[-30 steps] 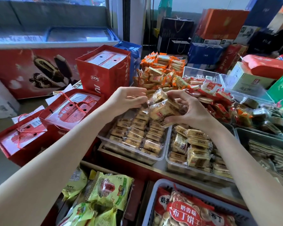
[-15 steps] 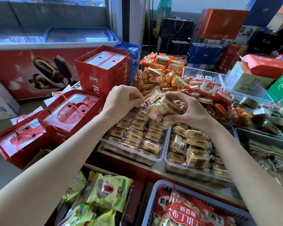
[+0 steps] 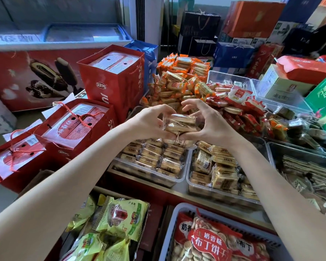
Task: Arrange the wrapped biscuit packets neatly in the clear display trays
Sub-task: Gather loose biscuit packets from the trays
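Between both hands I hold a small stack of clear-wrapped biscuit packets (image 3: 180, 123). My left hand (image 3: 149, 122) grips its left end and my right hand (image 3: 213, 124) grips its right end, thumbs underneath. The stack hovers just above the far end of the left clear tray (image 3: 174, 178), where biscuit packets (image 3: 152, 157) lie in neat rows. The right clear tray (image 3: 196, 191) beside it holds packets (image 3: 220, 172) piled loosely.
Orange packets (image 3: 181, 76) and red packets (image 3: 241, 108) are heaped behind the trays. Red gift boxes (image 3: 79, 125) stand to the left. A white basket (image 3: 175, 213) of biscuit bags and green snack bags (image 3: 120, 219) sit in front. Boxes crowd the back right.
My hands have squared the packets into a level stack and closed round both ends. They have lowered slightly toward the far end of the left tray.
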A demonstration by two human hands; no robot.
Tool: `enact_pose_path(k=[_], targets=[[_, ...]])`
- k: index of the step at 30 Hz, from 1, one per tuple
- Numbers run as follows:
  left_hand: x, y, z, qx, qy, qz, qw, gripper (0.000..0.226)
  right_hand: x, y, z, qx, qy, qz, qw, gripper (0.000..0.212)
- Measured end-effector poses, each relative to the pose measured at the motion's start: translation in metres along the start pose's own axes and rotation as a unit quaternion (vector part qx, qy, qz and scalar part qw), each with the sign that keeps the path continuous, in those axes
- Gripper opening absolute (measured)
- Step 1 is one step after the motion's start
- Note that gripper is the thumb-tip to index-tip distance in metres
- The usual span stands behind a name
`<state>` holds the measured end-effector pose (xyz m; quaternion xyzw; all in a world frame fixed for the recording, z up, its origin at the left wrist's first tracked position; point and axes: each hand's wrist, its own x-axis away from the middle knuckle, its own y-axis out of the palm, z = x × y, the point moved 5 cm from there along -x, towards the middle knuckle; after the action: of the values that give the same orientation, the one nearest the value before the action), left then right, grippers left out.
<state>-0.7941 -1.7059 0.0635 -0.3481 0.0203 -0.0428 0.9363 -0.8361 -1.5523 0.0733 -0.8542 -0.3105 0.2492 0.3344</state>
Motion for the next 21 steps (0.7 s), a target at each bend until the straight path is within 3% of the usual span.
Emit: enact_pose_path(k=[2,5,8,13,21], targets=[[0.003,-0.001,-0.007,0.056,-0.014,0.008,0.998,0.06,-0.001,-0.003,0.002,-0.046,0.011,0.02,0.999,0.077],[0.007,-0.007,-0.02,0.111,-0.034,0.04,0.992,0.058,-0.004,-0.012,0.013,-0.158,0.046,0.08,0.983,0.051],[0.008,-0.01,-0.029,0.166,-0.057,0.04,0.984,0.057,-0.006,-0.015,0.026,-0.146,0.082,0.113,0.979,0.026],[0.009,-0.009,-0.032,0.171,-0.06,0.019,0.983,0.06,-0.012,-0.001,0.027,-0.12,0.07,0.044,0.989,0.017],[0.006,-0.008,-0.038,0.206,-0.053,0.01,0.977,0.054,-0.019,0.001,0.032,-0.083,0.039,0.09,0.992,0.007]])
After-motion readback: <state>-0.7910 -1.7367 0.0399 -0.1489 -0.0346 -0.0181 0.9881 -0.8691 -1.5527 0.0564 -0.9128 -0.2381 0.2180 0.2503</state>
